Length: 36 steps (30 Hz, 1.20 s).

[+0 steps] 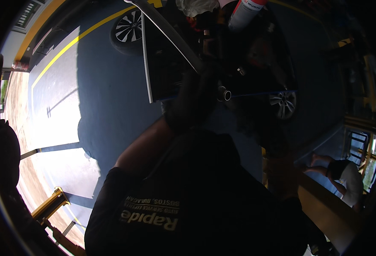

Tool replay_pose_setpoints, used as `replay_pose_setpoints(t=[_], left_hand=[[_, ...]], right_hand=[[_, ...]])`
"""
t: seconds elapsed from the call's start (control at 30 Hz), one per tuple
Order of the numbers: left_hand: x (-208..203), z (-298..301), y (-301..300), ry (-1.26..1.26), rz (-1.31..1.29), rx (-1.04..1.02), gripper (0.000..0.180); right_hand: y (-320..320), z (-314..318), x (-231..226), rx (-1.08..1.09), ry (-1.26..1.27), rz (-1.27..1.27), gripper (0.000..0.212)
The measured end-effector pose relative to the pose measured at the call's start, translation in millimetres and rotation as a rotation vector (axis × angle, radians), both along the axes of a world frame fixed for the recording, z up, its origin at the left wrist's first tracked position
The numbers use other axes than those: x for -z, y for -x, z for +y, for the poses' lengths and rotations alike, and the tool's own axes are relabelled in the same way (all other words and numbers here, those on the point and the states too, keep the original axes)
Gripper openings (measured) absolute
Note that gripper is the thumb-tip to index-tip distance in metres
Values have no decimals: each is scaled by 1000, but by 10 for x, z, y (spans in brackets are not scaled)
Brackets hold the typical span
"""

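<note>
My left hand (192,96), in a dark glove, is closed around the lower end of a long shiny metal bar (164,30). The bar slants up and left from my fist. Beside the hand, a short metal tube with a round open end (225,94) points toward me; deep shadow hides what it joins. My right hand (251,113) is a dark shape just right of the tube, its fingers lost in shadow. Beyond both hands lies a dark tray-like surface with a pale left edge (147,68). A small metallic piece (240,71) lies on it.
A red and grey spray can (246,13) and a crumpled pale wad (197,7) are at the far side. Wheels stand at left (129,29) and right (283,104). Yellow posts (51,205) rise at lower left. Another person (350,181) bends over at far right.
</note>
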<state>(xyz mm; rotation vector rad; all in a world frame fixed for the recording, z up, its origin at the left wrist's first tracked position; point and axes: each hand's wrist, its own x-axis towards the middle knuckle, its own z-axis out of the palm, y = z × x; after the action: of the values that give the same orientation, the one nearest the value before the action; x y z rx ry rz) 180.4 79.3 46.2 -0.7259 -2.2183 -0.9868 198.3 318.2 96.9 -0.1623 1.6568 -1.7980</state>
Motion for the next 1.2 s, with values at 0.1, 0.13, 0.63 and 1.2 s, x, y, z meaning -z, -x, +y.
replay_pose_setpoints(t=[0.1,0.13,0.63,1.2], left_hand=[[182,40,126,-51,31,-21,58],[205,34,165,-87,56,-19,60],[77,108,117,-96,163,-44,64],[118,61,39,-241,-27,169,59]], right_hand=[[-518,-378,203,236,-102,167,35],[-607,-467,260,331,-117,261,34],[-450,-338,183,151,-279,678,29],[-412,-226,543,172,373,114,30]])
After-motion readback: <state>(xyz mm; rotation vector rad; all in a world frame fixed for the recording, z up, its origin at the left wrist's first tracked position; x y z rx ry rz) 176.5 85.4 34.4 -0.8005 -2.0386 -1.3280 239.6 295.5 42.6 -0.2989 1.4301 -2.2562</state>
